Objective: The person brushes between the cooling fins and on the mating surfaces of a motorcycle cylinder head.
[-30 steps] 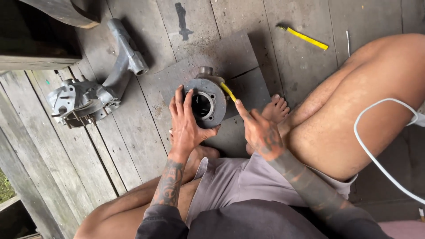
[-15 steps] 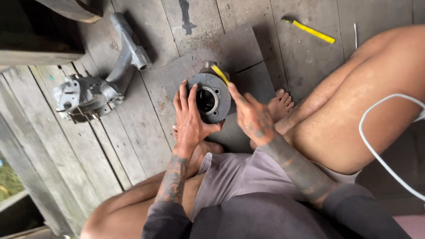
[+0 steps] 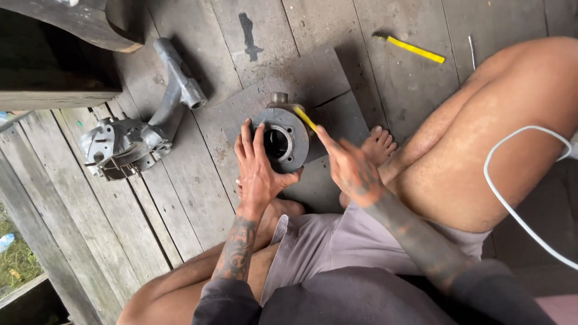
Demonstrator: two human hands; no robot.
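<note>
Setting: informal outdoor repair spot on a weathered plank floor (image 3: 180, 198) (grass visible past its edge). Evidence: engine casing (image 3: 123, 147), metal cylinder part (image 3: 283, 139), yellow-handled tool (image 3: 412, 48) lying loose; person sits barefoot on the boards.

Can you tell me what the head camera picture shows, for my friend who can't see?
A seated person's left hand steadies a round grey metal engine part on a wooden floor, while the right hand pokes its rim with a yellow-handled tool.
</note>
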